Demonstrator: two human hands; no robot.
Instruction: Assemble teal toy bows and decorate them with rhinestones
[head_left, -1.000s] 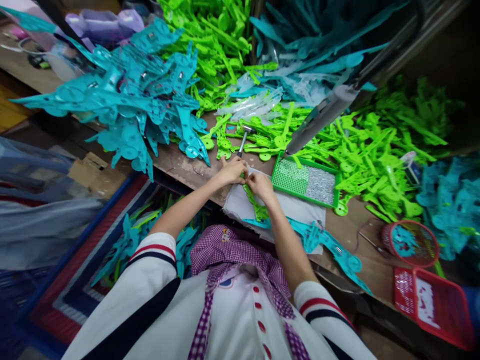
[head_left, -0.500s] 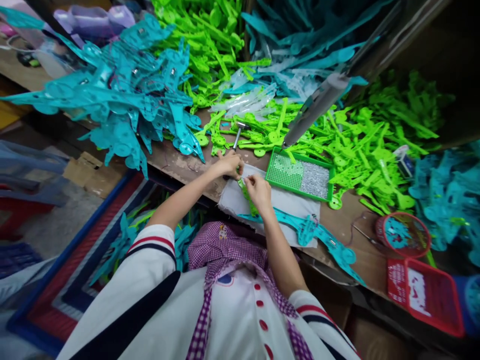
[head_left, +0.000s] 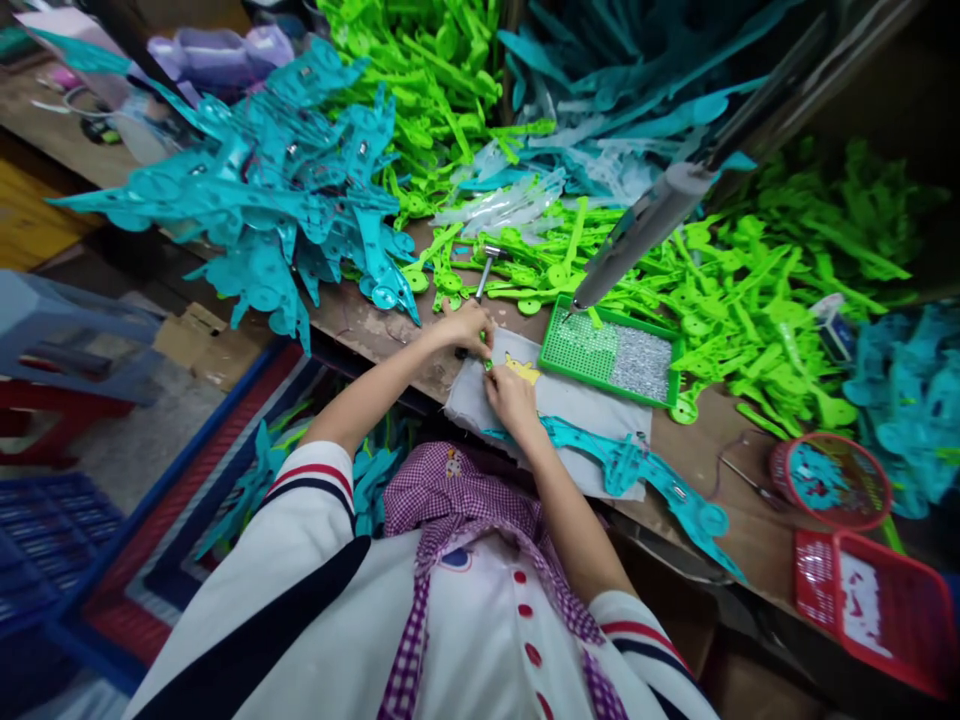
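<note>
My left hand (head_left: 471, 327) is closed, its fingers pinching at the far end of a small green plastic part (head_left: 487, 364). Right beside it, my right hand (head_left: 513, 396) is closed over the same part and hides most of it. Both hands are above a pale cloth (head_left: 469, 391) with a yellow printed figure. A long teal plastic piece (head_left: 626, 462) lies across the cloth's near edge. Just beyond my left hand is a small metal-headed hammer (head_left: 489, 268). To the right stands a green perforated tray (head_left: 574, 350) of small silvery pieces.
Heaps of green plastic parts (head_left: 757, 320) and teal pieces (head_left: 262, 200) cover the bench's back and left. A grey tool (head_left: 637, 235) hangs over the tray. At right are a round red basket (head_left: 832, 480), a screwdriver (head_left: 750, 484) and a red tray (head_left: 900, 610).
My right hand has turned and drawn down over the green part, covering more of it and baring the cloth's yellow figure. My left hand stays close by. The whole view has shifted slightly.
</note>
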